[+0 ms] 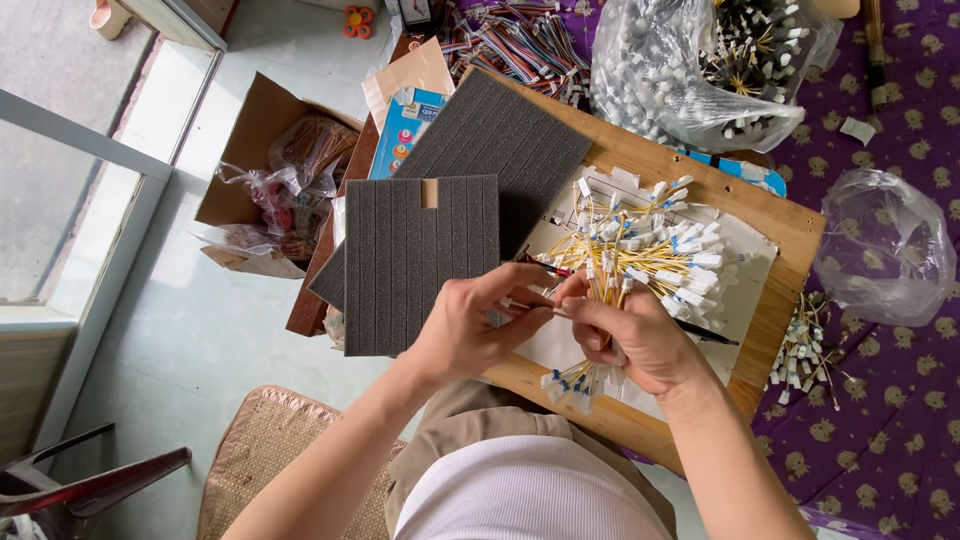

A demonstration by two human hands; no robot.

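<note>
Right hand [640, 335] fisted round wire bundle [640, 258], fanning connector ends at 12 o'clock for access. Left hand [475, 325] pinches single wire [520, 303] at 9 o'clock. Foam pad [420, 262] alongside.

A pale tiled floor [215, 330] is seen at left, lit by soft daylight. It is bordered by a sliding glass door with a light metal frame [110, 265]. A woven mat [262, 450] is laid on the floor near the bottom, and the dark red arm of a chair [95, 482] is seen in the lower left corner. An open cardboard box [262, 125] is set on the tiles. The right side is covered by a purple patterned cloth [900, 440]
</note>
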